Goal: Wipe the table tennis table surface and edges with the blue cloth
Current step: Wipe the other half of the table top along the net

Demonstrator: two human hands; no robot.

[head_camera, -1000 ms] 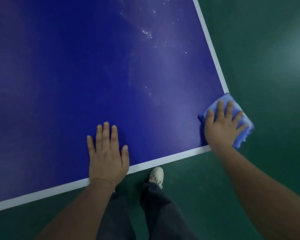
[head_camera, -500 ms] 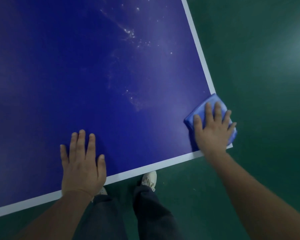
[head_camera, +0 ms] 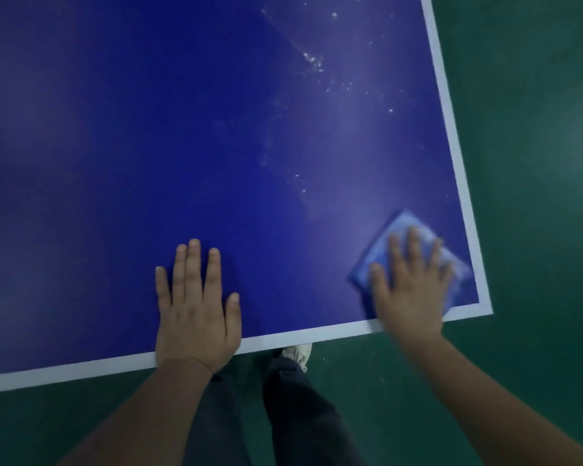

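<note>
Two hands lie flat on the blue worktop: the left hand rests fingers straight by the near white edge. The right hand, blurred, presses the blue cloth with spread, straight fingers near the right corner.

Green floor, white shoe, dark trousers
</note>
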